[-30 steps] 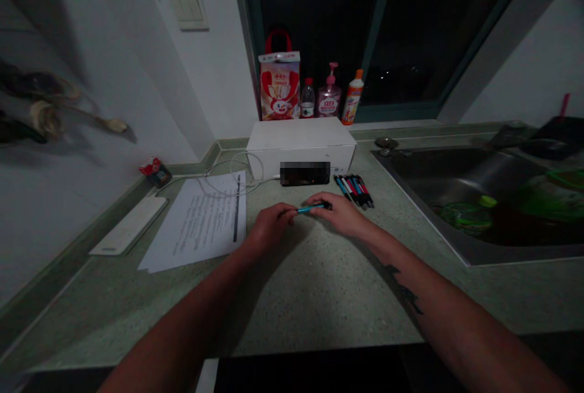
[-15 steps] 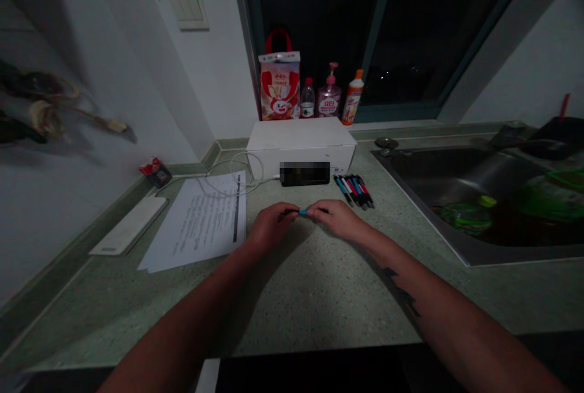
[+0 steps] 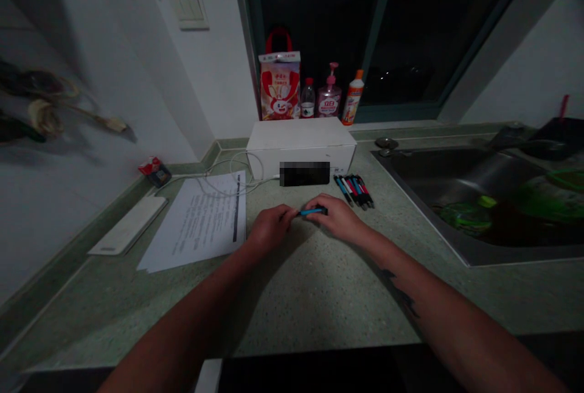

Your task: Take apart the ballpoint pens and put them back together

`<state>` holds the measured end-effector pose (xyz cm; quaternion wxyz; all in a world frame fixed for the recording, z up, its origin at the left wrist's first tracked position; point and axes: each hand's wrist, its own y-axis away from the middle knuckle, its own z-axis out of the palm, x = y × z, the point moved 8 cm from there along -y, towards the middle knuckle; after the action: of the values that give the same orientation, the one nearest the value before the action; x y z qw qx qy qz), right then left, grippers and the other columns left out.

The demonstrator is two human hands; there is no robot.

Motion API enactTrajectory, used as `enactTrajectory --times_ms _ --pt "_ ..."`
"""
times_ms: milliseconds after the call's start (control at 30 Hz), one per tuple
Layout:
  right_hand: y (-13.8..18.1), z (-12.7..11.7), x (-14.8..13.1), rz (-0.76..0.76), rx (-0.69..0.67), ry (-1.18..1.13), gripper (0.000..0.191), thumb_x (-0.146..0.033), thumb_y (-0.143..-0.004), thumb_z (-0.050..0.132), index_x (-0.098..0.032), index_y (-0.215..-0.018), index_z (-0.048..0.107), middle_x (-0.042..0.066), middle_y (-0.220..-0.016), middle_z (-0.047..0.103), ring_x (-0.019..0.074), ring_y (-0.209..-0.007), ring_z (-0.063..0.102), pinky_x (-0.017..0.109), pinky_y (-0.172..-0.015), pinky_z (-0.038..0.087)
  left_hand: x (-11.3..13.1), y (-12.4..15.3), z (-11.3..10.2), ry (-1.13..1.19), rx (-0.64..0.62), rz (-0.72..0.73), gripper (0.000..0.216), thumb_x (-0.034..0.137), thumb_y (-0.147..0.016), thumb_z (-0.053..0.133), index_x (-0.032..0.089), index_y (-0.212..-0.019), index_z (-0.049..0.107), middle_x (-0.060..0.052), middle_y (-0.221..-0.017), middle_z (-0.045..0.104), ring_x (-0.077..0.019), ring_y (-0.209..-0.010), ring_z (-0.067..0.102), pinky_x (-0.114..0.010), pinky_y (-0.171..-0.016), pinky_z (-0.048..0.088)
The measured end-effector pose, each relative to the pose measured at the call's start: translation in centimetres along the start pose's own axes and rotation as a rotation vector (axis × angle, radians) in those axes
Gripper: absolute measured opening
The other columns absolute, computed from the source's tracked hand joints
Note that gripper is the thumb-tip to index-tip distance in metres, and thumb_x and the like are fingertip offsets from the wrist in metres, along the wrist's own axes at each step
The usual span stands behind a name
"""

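Both my hands meet over the green speckled counter (image 3: pixel 319 295) and hold one blue pen (image 3: pixel 310 212) between them. My left hand (image 3: pixel 270 229) pinches its left end with closed fingers. My right hand (image 3: pixel 335 218) grips the right end, fingers curled round it. Several more pens (image 3: pixel 354 190) in blue, red and black lie in a row just to the right of my right hand. A printed sheet of paper (image 3: pixel 201 222) lies to the left of my left hand.
A white box (image 3: pixel 301 140) stands at the back with a dark phone (image 3: pixel 305 173) in front and a white cable (image 3: pixel 228 171). Bottles and a red bag (image 3: pixel 280 86) line the window sill. A steel sink (image 3: pixel 479 198) holding green items is at right. A white board (image 3: pixel 130 226) lies far left.
My hands closed together along the pen half a second ago, hiding most of it, and have now drawn slightly apart, showing more of the blue barrel.
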<state>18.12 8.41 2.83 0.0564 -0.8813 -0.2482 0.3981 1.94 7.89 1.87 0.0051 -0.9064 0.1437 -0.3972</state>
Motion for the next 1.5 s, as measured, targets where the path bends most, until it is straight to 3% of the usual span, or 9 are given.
enactTrajectory --times_ms 233,400,533,667,833,1033,1233,1367,1500 --pt "0.2 0.8 -0.3 0.059 -0.131 0.020 0.024 -0.031 -0.098 0.052 -0.022 -0.093 0.074 0.004 -0.083 0.071 0.0187 -0.079 0.065 0.031 -0.076 0.046 -0.1 0.0 -0.2 -0.036 0.011 -0.014 0.046 0.047 -0.094 0.044 0.020 -0.064 0.065 -0.001 -0.057 0.060 -0.0178 -0.059 0.056 -0.030 -0.063 0.038" --pt "0.1 -1.1 -1.0 -0.040 0.031 0.076 0.010 -0.023 -0.090 0.064 -0.021 -0.097 0.070 0.006 -0.097 0.068 0.0196 -0.093 0.063 0.031 -0.083 0.046 -0.9 -0.1 -0.6 -0.020 0.033 -0.133 0.050 0.051 -0.095 0.040 0.020 -0.072 0.070 0.000 -0.050 0.056 -0.0186 -0.056 0.056 -0.029 -0.059 0.037" --pt "0.1 -2.2 0.0 0.026 0.146 0.129 0.013 -0.022 -0.091 0.062 -0.020 -0.103 0.068 0.007 -0.102 0.069 0.0211 -0.097 0.063 0.033 -0.086 0.046 -0.9 -0.2 -1.5 0.042 0.105 -0.126 0.041 0.047 -0.094 0.046 0.019 -0.075 0.070 -0.001 -0.062 0.064 -0.0177 -0.061 0.058 -0.029 -0.062 0.040" --pt "0.0 -2.2 0.8 0.058 0.157 0.178 0.019 -0.022 -0.093 0.059 -0.020 -0.110 0.069 0.009 -0.110 0.071 0.0227 -0.105 0.063 0.037 -0.094 0.046 -0.6 -0.1 -2.6 0.103 0.213 -0.109 0.022 0.036 -0.089 0.056 0.019 -0.089 0.070 -0.003 -0.077 0.070 -0.0179 -0.073 0.063 -0.029 -0.070 0.045" --pt "0.0 -2.8 1.3 0.051 0.214 0.224 0.018 -0.021 -0.093 0.058 -0.022 -0.105 0.072 0.008 -0.107 0.073 0.0252 -0.102 0.065 0.041 -0.093 0.048 -1.1 -0.1 -3.3 0.128 0.286 -0.138 0.018 0.029 -0.091 0.056 0.018 -0.094 0.069 -0.004 -0.084 0.073 -0.0183 -0.079 0.066 -0.031 -0.078 0.048" --pt "0.2 -4.0 0.9 -0.026 0.335 0.260 0.018 -0.016 -0.091 0.057 -0.021 -0.100 0.072 0.008 -0.100 0.072 0.0265 -0.099 0.064 0.043 -0.090 0.049 -1.0 -0.3 -2.4 0.110 0.224 -0.075 0.013 0.022 -0.087 0.061 0.019 -0.097 0.070 -0.005 -0.098 0.075 -0.0192 -0.091 0.069 -0.032 -0.087 0.050" --pt "0.5 -4.7 -1.3 -0.190 0.390 0.380 0.022 -0.012 -0.090 0.056 -0.022 -0.100 0.073 0.009 -0.112 0.070 0.0290 -0.118 0.056 0.051 -0.104 0.043 -0.5 -0.4 0.1 -0.088 -0.022 0.037 0.021 0.018 -0.090 0.058 0.023 -0.103 0.073 -0.005 -0.104 0.076 -0.0227 -0.097 0.069 -0.035 -0.090 0.049" --pt "0.9 -5.4 -1.7 -0.196 0.448 0.439 0.024 -0.013 -0.090 0.056 -0.023 -0.100 0.075 0.010 -0.122 0.068 0.0311 -0.130 0.048 0.056 -0.110 0.036 -0.5 -0.3 0.1 -0.137 -0.005 0.060 0.019 0.017 -0.090 0.058 0.023 -0.102 0.072 -0.005 -0.101 0.076 -0.0223 -0.094 0.069 -0.033 -0.085 0.049" --pt "0.9 -6.3 -0.5 -0.109 0.497 0.316 0.023 -0.017 -0.091 0.055 -0.021 -0.103 0.074 0.011 -0.115 0.069 0.0287 -0.117 0.058 0.050 -0.103 0.045 -1.1 -0.3 -0.4 -0.052 0.040 0.006 0.016 0.016 -0.089 0.059 0.023 -0.099 0.069 -0.004 -0.098 0.076 -0.0202 -0.092 0.069 -0.032 -0.084 0.049"
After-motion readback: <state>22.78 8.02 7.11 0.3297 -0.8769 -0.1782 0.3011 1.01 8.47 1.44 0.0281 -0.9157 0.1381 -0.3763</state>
